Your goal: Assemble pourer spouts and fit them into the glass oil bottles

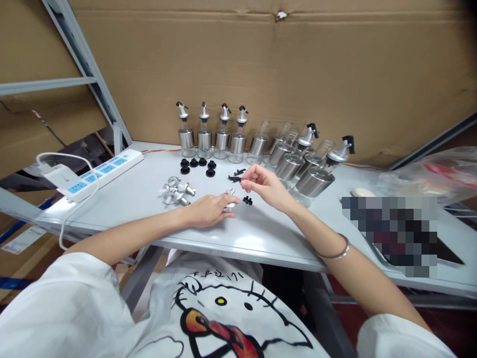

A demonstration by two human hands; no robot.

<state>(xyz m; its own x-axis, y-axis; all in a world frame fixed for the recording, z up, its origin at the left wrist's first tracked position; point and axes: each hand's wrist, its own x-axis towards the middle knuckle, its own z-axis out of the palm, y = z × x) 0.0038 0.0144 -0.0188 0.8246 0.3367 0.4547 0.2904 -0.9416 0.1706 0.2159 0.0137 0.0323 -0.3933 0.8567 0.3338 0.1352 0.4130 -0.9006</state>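
A silver pourer spout (231, 194) is gripped low over the table between the thumb and fingers of my left hand (209, 211). To its right, my right hand (266, 186) is raised a little with thumb and fingertips pinched together; whatever they may hold is too small to make out. Beside those fingertips lie thin black lever pieces (237, 175). Below them sits a cluster of small black caps (248, 200). Left of my left hand is a pile of silver pourer spouts (176, 192). Behind are several black stoppers (202, 162).
Glass bottles with steel sleeves (222, 140) stand along the cardboard wall (238, 64), some topped with pourers. Others (315, 182) stand close behind my right forearm. A white power strip (106, 171) lies at left. On the right are a plastic bag (428, 171) and a blurred-out object (391, 233).
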